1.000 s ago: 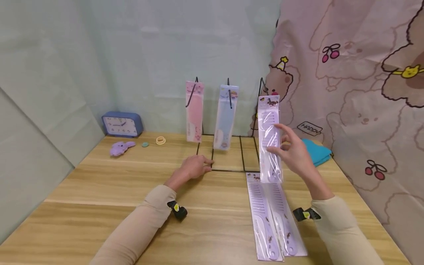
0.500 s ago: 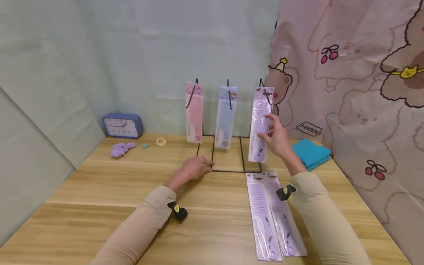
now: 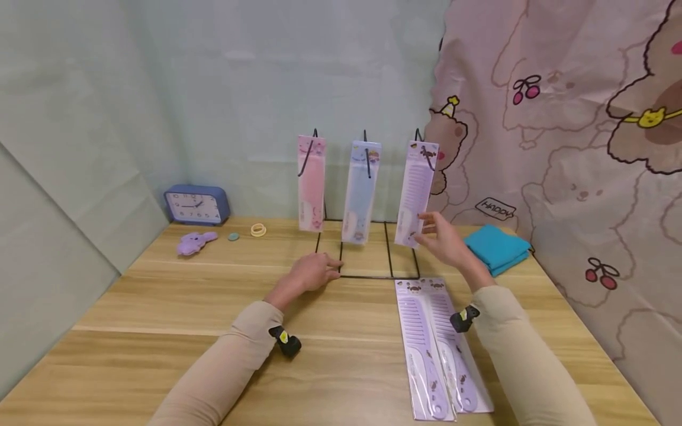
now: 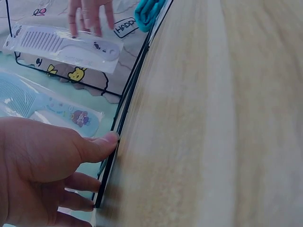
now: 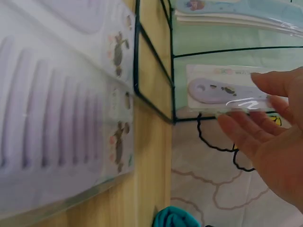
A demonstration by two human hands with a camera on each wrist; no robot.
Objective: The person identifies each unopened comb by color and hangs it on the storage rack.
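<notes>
My left hand (image 3: 314, 271) pinches the front left corner of a black wire rack (image 3: 367, 277); its thumb lies on the front bar in the left wrist view. From the rack's right hook hangs a purple comb (image 3: 417, 183) in a clear-fronted packet. My right hand (image 3: 443, 239) is beside this packet's lower right edge, thumb and fingers spread apart around the edge; whether they touch it is hard to tell. A pink packet (image 3: 311, 189) hangs on the left hook, and a blue comb packet (image 3: 362, 195) hangs on the middle one.
Two more packaged purple combs (image 3: 421, 331) lie overlapping in front of the rack. A folded teal cloth (image 3: 496, 247) is at the right. Back left are a blue clock (image 3: 196, 204), a purple plush toy (image 3: 195, 242), a small green disc (image 3: 233, 236) and cream rings (image 3: 258, 229).
My right hand brought the purple comb packet up and left onto the right hook, then slid down toward its lower end, loosening its fingers. The left hand stayed on the rack.
</notes>
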